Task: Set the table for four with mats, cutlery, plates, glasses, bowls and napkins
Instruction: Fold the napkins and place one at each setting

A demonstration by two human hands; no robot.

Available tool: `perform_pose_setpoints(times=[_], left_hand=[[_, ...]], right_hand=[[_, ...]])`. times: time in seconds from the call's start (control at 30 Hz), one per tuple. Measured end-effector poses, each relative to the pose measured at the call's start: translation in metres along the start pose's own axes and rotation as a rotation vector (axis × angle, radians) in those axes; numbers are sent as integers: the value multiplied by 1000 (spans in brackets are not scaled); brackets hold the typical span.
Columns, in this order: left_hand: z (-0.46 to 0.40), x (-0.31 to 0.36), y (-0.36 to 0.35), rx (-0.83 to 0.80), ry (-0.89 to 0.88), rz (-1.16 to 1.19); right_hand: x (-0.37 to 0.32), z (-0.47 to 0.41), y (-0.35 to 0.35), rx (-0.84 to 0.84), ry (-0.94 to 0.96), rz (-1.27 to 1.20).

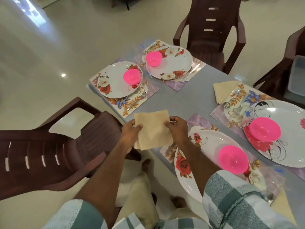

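Left grip: I see the left hand [131, 132] pinching the left edge of the napkins, thumb on top and fingers curled beneath.
Right grip: the right hand [177, 129] pinches the right edge of the same napkins between thumb and curled fingers.
Held item: beige napkins [153, 129], square, soft, plain; at least two layers, slightly fanned at the left and lower edges. I cannot tell the exact number.
Position of held item: in the air over the near-left corner of the surface [184, 100], between the chair and the nearest plate.
Napkins laid: one folded beige napkin [222, 90] at the far-right setting, part tucked under its mat; one more beige corner [280, 207] at the near-right edge.
Mats: four counted, floral and lilac; one example is the left mat [130, 104].
Plates: four white floral plates, one per mat; the nearest plate [203, 146] lies just beside my right wrist.
Bowls: four pink bowls, one on each plate; the nearest bowl [233, 158].
Cutlery: spoons and knives beside the plates; count unclear.
Glasses: clear shapes, too faint to count.
Chairs: three brown plastic chairs; the near-left chair [49, 146] stands against the surface.
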State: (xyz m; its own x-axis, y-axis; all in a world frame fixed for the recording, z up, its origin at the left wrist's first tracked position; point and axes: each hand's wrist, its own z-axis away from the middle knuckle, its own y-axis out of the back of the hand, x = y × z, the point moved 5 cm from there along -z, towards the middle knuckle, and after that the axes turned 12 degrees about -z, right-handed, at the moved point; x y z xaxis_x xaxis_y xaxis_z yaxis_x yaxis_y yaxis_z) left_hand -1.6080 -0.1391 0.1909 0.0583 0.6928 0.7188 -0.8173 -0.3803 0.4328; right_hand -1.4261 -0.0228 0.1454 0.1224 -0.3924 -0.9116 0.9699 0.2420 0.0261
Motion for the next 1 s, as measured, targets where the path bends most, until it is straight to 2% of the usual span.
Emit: perform_pose_setpoints(times=[0.23, 0.6, 0.87, 1.0], left_hand=[[-70, 5, 14, -109, -31, -118], [-180, 9, 11, -449, -156, -293], [-202, 12, -11, -485, -199, -404], [-213, 19, -18, -445, -230, -394]], right_hand=[[4, -32, -22, 158, -12, -3], [10, -40, -65, 539, -116, 50], [31, -33, -64, 669, -158, 111], [40, -44, -54, 746, -186, 110]])
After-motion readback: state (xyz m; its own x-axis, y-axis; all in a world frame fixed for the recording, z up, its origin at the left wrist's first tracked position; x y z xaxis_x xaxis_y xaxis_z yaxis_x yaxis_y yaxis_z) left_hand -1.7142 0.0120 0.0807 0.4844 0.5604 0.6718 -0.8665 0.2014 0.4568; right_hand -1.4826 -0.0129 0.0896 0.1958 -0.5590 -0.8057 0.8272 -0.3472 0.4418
